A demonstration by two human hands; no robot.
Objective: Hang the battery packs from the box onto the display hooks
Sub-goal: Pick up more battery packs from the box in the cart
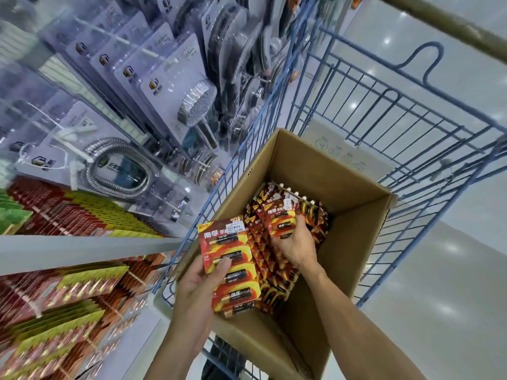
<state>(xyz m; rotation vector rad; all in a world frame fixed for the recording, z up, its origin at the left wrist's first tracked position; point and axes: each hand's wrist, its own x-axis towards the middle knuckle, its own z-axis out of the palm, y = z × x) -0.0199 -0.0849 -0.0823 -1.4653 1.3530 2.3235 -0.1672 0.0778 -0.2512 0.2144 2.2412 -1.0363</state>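
Note:
An open cardboard box point(354, 234) sits in a blue wire cart and holds several red-and-yellow battery packs point(274, 281). My left hand point(197, 292) grips a long strip of battery packs point(233, 267) over the box's near left edge, thumb pressed on its face. My right hand point(295, 246) reaches down into the box and its fingers curl around another battery pack point(281, 222) on top of the pile. Rows of hung battery packs point(68, 292) fill the display at lower left.
The blue wire cart point(411, 127) surrounds the box, its side close to the shelving. A grey shelf edge point(82, 250) juts out at left. Packaged shower heads and hoses point(192, 105) hang on hooks above. Pale shop floor lies to the right.

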